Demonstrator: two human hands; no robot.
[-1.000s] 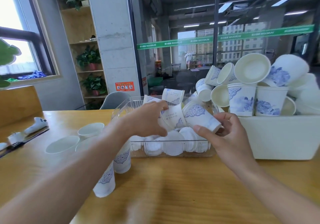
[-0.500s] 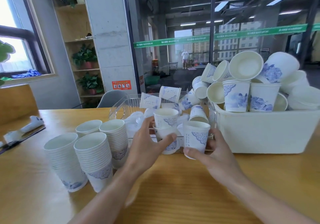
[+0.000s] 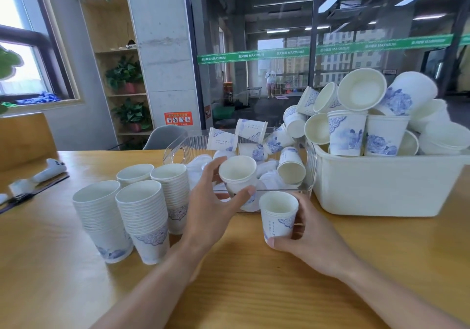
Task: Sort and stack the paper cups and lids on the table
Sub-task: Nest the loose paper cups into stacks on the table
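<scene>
My left hand (image 3: 213,201) grips one white blue-patterned paper cup (image 3: 238,176); my right hand (image 3: 304,229) grips another (image 3: 278,215). I'd nest them squarely, rims level, then add both to the near stacks (image 3: 143,216).

Four tall stacks of white, blue-printed paper cups (image 3: 142,216) stand upright on the bench; loose cups (image 3: 291,164) and flat white lids (image 3: 270,176) lie jumbled in a clear tray (image 3: 175,148).
</scene>
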